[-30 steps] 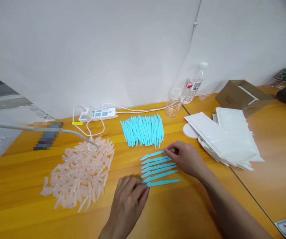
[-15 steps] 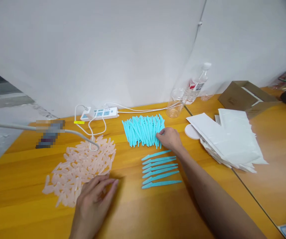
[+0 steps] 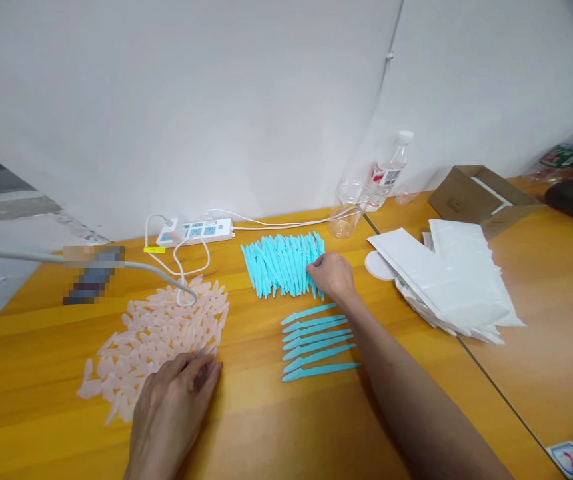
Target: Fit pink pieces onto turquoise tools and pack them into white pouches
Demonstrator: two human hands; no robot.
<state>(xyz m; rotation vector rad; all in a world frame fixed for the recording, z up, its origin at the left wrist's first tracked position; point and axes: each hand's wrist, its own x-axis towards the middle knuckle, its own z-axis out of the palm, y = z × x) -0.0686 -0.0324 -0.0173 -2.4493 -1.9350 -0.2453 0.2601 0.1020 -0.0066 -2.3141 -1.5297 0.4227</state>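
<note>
The right hand (image 3: pixel 334 273) is at the right-hand end of a dense pile of turquoise plastic sticks (image 3: pixel 281 267), its thumb and fingertips drawn close together against the outermost pieces. This grip is nearly closed, but I cannot tell whether a stick is pinched in it, since the fingers cover the spot. The pile spreads leftward from the fingertips, its sticks lying side by side and mostly lengthwise, a few crossing at a slant. Nearer the person, below the right wrist, a row of matching turquoise sticks (image 3: pixel 316 346) lies spaced out on the desk (image 3: pixel 266 433), their broader, notched ends at the left and thin ends at the right, the thin end of the farthest stick close to the wrist.

The left hand (image 3: pixel 174 400) is at the near right edge of a loose heap of translucent peach plastic pieces (image 3: pixel 166 327), fingers curled and thumb brought up near the index finger. Whether that grip has hold of a piece I cannot tell; the back of the hand hides it. The heap extends beyond and to the left of the fingers, while the turquoise row sits well apart to their right. A white power strip (image 3: pixel 201 231) lies behind both piles, and white padded envelopes (image 3: pixel 459 273) are stacked to the right of the right hand
</note>
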